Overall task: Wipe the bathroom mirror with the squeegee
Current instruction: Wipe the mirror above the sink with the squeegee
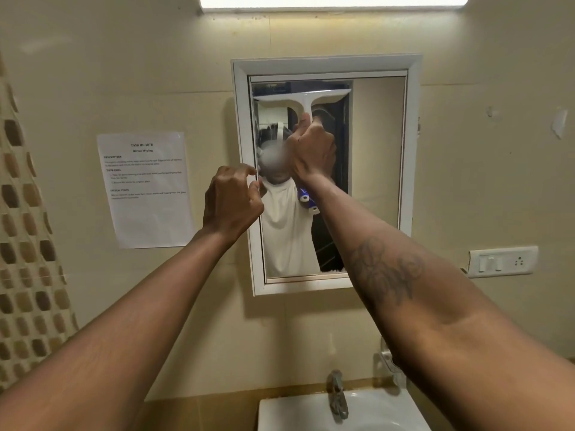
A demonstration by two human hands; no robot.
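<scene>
A white-framed mirror (378,169) hangs on the beige wall. The white T-shaped squeegee (303,99) lies against the upper left part of the glass, blade on top and level, just under the frame's top edge. My right hand (312,150) is closed around its handle from below. My left hand (230,202) is at the mirror's left frame edge, about mid-height, fingers curled with the tips pinched at the edge. The glass reflects a person in a white shirt.
A printed task sheet (146,188) is taped left of the mirror. A white sink (367,409) with a metal tap (337,393) sits below. A switch and socket plate (502,261) is on the right wall. A tube light (333,1) glows above.
</scene>
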